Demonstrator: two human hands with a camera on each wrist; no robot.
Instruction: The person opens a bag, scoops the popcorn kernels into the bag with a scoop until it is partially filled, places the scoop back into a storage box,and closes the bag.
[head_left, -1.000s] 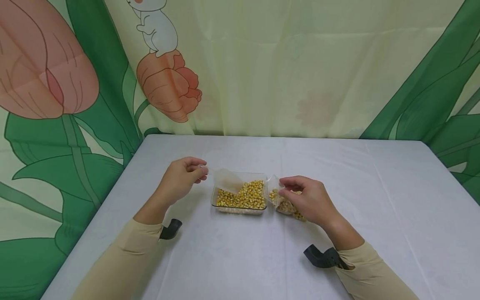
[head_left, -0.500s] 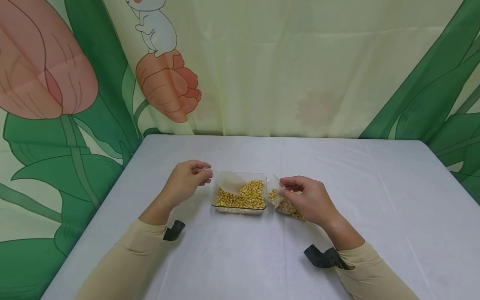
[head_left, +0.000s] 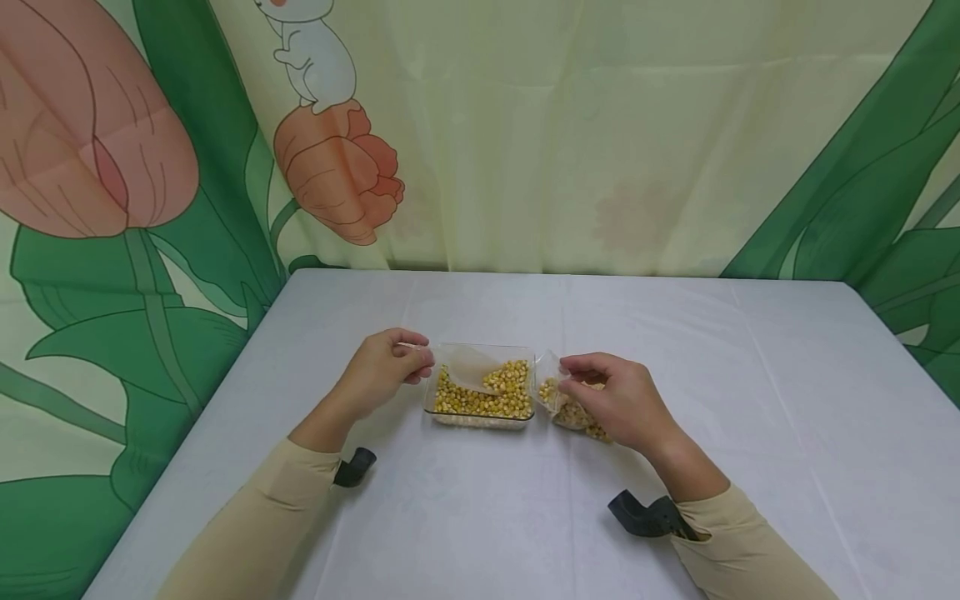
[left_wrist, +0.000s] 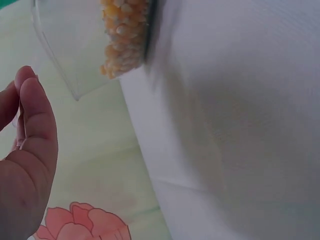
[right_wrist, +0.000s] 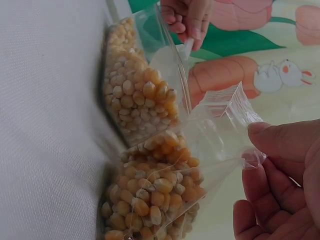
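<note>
My left hand (head_left: 382, 371) pinches the thin handle of a translucent whitish scoop (head_left: 471, 369), seen from the side in the right wrist view. The scoop's broad end lies among yellow corn kernels (head_left: 487, 404) in a clear rectangular container (head_left: 480, 423); how deep it sits is hard to tell. To the right of the container, my right hand (head_left: 618, 400) holds the mouth of a clear plastic bag (right_wrist: 225, 112) between thumb and finger. Corn kernels (right_wrist: 155, 200) fill the bag's lower part, and its upper edge stands up beside the container wall.
A white cloth covers the table (head_left: 480, 517). Behind it hangs a curtain (head_left: 570, 150) printed with tulips, leaves and a white rabbit. A black wrist mount (head_left: 647, 512) sits at the right sleeve, another black mount (head_left: 354, 467) at the left.
My left hand has moved right and slightly down toward the container, pushing the scoop further right across the kernels. The right hand and the bag have stayed in place.
</note>
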